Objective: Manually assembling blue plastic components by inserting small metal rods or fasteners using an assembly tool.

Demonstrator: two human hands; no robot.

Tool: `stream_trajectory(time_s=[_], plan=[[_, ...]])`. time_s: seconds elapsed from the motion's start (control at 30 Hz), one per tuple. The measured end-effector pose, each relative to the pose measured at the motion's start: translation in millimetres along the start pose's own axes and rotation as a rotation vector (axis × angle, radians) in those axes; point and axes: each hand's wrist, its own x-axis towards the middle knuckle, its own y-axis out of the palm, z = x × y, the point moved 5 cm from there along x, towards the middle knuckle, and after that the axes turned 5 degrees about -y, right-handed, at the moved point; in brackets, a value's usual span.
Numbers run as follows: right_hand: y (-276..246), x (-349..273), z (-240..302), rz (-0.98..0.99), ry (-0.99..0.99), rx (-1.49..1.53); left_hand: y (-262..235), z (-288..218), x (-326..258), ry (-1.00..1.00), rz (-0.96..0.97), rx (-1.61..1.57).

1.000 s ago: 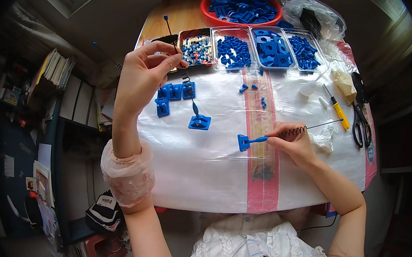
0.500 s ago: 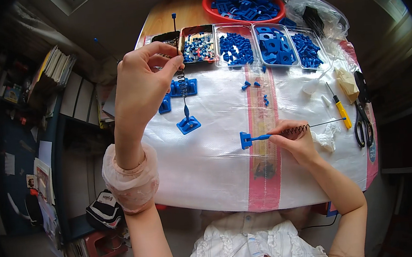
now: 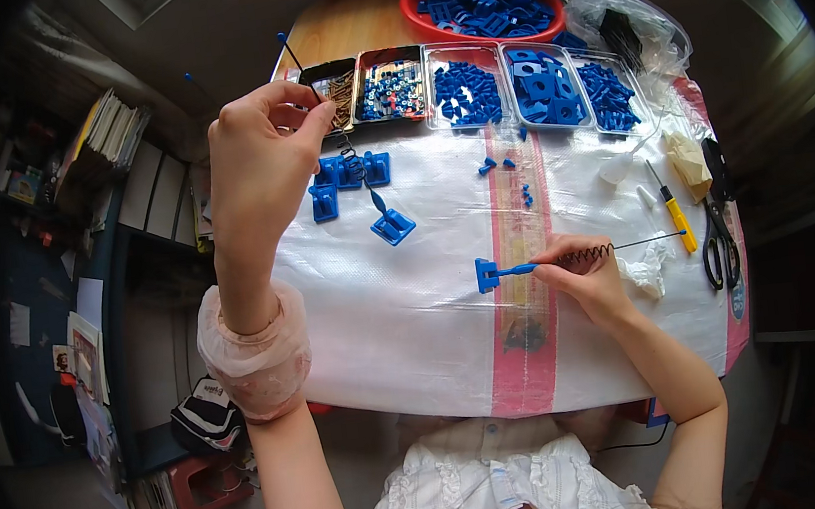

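My left hand is raised over the table's left side. Its thumb and fingers pinch a black wire rod with a coiled spring section, a small blue ball at its top and a square blue base hanging at the lower end. The rod leans, top to the left. Low over the right half, my right hand is closed round the coil of a similar spring rod lying sideways. That rod's blue base points left and its thin wire points right. Several blue base pieces lie beyond the left hand.
Along the back stand trays: screws, small metal and blue parts, and blue pieces. Behind them is a red basin of blue parts. At right lie a yellow screwdriver, black scissors and crumpled tissue.
My left hand has moved a little left, and its rod has gone from upright to tilted, with the base swinging right and away from me. My right hand and its rod have stayed in place.
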Motion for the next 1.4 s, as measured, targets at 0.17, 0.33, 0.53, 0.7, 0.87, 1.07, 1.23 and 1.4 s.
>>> stream_trajectory(time_s=[0.17, 0.33, 0.53, 0.7, 0.87, 1.07, 1.23, 1.4], plan=[[2.2, 0.6, 1.3, 0.008, -0.008, 0.017, -4.5, 13.7, 12.9, -0.085, 0.143, -0.179], [1.7, 0.7, 0.9, 0.003, -0.017, 0.005, -2.4, 33.9, 24.6, -0.109, 0.198, -0.275], [1.8, 0.6, 1.9, 0.004, -0.015, 0.011, 2.0, 43.5, 31.7, -0.127, 0.282, -0.362], [1.8, 0.7, -0.1, 0.005, -0.014, 0.013, 4.5, 49.4, 34.8, -0.130, 0.337, -0.404], [0.6, 0.5, -1.4, 0.008, -0.021, 0.015, 8.0, 48.9, 35.8, -0.133, 0.366, -0.421], [0.5, 0.3, -1.2, 0.002, -0.016, 0.013, 11.4, 47.4, 35.0, -0.122, 0.369, -0.428], [1.0, 0.3, -0.8, 0.001, -0.010, 0.028, 12.6, 45.0, 33.5, -0.112, 0.372, -0.440], [1.3, 0.2, -0.1, 0.003, 0.000, 0.006, 14.1, 44.5, 32.7, -0.098, 0.383, -0.455]])
